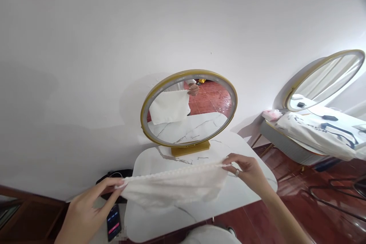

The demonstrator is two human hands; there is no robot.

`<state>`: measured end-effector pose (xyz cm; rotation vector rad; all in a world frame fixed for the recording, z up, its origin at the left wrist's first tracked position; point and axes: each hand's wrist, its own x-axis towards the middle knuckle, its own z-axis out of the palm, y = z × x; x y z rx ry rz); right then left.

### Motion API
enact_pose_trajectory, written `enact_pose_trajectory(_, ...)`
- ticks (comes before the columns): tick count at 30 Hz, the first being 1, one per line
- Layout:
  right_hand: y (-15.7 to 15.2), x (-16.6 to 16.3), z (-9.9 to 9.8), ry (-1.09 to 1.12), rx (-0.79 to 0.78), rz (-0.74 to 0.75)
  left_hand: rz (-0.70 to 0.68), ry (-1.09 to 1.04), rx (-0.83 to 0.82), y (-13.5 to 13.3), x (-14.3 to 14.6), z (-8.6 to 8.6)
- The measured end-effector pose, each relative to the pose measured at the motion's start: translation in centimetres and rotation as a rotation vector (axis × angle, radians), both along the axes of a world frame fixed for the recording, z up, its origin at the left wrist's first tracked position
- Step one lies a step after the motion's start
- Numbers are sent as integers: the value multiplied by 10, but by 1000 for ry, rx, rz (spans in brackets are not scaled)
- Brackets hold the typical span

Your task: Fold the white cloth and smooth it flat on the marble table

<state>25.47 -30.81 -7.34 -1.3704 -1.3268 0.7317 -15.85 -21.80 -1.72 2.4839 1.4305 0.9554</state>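
Note:
A thin white cloth (pixel 177 185) with a scalloped edge is stretched above the white marbled table (pixel 148 221). My left hand (pixel 91 206) pinches its upper left corner between thumb and fingers. At the opposite upper corner, my right hand (pixel 246 171), with a ring on one finger, pinches the edge too. The cloth hangs loosely between both hands and looks slightly blurred. Behind it stands a round gold-framed mirror (pixel 191 129) on a gold base (pixel 190 149). The mirror reflects the cloth and one hand.
A phone (pixel 113 223) with a lit screen lies at lower left, near a black item (pixel 122 174). To the right, another table (pixel 286 141) bears a second round mirror (pixel 326 80), a white printed bag (pixel 311 129) and a pink-white packet (pixel 271 114). Dark chair legs (pixel 328 198) stand on the red tiled floor.

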Motion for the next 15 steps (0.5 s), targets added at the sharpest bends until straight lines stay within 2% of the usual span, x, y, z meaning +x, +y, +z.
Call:
enact_pose_trajectory(6,7,11,12,-96,-75,-6,-55,-108,-156,6,9,-9)
enact_pose_trajectory(11,-23,21,2,-258,-233,11,-136,-104,-283,-11,1,-18)
enact_pose_trajectory(15,-45,17,-3,-250,-294,131,-71,-61,-304,-32,-11,-31)
